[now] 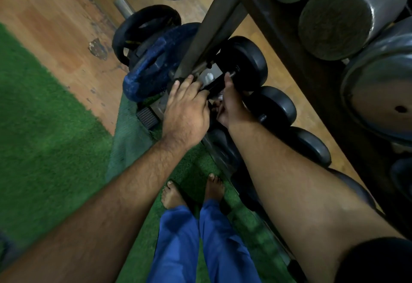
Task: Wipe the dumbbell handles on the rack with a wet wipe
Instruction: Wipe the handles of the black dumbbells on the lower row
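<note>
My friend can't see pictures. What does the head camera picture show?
Two bare hands, left hand and right hand, reach down to a black dumbbell on the low shelf of a rack, with a bit of white wipe showing between them. Below are bare feet on green turf.

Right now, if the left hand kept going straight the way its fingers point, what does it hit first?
Likely the rack's grey upright post. The left hand points up and slightly right, its fingertips already at the post's foot by the dumbbell handle. Depth is unclear, so it might slide alongside instead.
</note>
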Demonstrator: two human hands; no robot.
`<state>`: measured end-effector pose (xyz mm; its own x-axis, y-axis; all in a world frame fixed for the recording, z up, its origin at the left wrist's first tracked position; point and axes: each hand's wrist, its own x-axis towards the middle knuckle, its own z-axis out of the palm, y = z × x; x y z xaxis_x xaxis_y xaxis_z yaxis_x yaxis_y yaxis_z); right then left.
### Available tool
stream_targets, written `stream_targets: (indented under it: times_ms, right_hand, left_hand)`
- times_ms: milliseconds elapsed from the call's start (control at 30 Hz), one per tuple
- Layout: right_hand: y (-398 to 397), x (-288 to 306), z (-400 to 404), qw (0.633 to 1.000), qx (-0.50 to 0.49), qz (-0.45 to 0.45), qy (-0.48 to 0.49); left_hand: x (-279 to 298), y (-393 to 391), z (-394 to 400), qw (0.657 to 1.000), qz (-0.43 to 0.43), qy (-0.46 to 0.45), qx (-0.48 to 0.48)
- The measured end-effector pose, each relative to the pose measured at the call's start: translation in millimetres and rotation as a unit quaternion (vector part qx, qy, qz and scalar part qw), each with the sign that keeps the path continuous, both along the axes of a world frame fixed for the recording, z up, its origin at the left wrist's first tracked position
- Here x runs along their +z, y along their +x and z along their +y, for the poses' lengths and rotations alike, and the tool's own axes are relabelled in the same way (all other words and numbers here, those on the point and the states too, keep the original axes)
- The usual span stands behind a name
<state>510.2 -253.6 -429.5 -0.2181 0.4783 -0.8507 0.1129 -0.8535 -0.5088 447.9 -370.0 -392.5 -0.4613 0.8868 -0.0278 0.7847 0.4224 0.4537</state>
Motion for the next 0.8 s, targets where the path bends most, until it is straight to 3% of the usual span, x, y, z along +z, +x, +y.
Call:
stream_targets:
  times_ms: [167,267,367,533,800]
  right_hand:
    - [2.4,-10.7,26.9,0.996,-0.084,0.041,0.008]
    - [0.3,-14.3,6.7,0.998,-0.048,0.043,0.013]
    - [-4.6,-4.4,-3.3,1.0,0.01,0.003,-0.01]
    - [-9.9,15.9,-1.2,0.998,-0.031,-0.052,-0.011]
    - [0.7,26.6,-2.6,0.969,0.213,-0.114,-0.055]
  left_hand:
    - [-2.5,-2.5,-1.5,1.0,0.011,-0.006,-0.011]
    - [0.8,0.5,-1.2,1.0,-0.005,0.004,-0.003]
    - [2.6,-1.6,-7.1,0.999,-0.036,0.017,0.011]
    - [1.4,-6.0,-22.6,0.998,-0.052,-0.022,0.02]
    - [5.7,-16.3,-14.4,0.996,-0.068,-0.057,0.004]
